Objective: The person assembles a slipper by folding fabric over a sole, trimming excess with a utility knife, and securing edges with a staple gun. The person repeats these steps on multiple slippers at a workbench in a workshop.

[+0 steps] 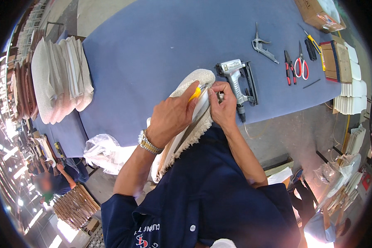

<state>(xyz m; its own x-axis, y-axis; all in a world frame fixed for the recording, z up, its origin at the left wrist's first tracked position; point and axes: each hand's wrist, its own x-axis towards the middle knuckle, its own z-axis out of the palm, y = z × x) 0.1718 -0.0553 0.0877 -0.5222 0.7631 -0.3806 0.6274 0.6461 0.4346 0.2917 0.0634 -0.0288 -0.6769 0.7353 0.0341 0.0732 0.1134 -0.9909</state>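
Observation:
A padded panel wrapped in beige woven fabric [197,77] is tilted between the blue table's edge and my torso. Its white inner side and frayed fabric edge face me. My left hand [171,115], with a metal watch on the wrist, is closed round a yellow-handled tool [195,94]; its working end cannot be made out clearly. That hand also rests against the panel. On the panel's right edge, near its far end, my right hand [224,105] pinches the fabric between thumb and fingers. Just right of it lies a silver staple gun [234,76] with a hose.
On the blue table [153,37] lie an air blow gun [265,50], pliers [289,68], scissors [301,68] and a yellow tool [316,46]. Covered panels [62,82] are stacked left, near a clear plastic bag [103,153]. A cardboard box [316,16] stands far right. Other people work beyond.

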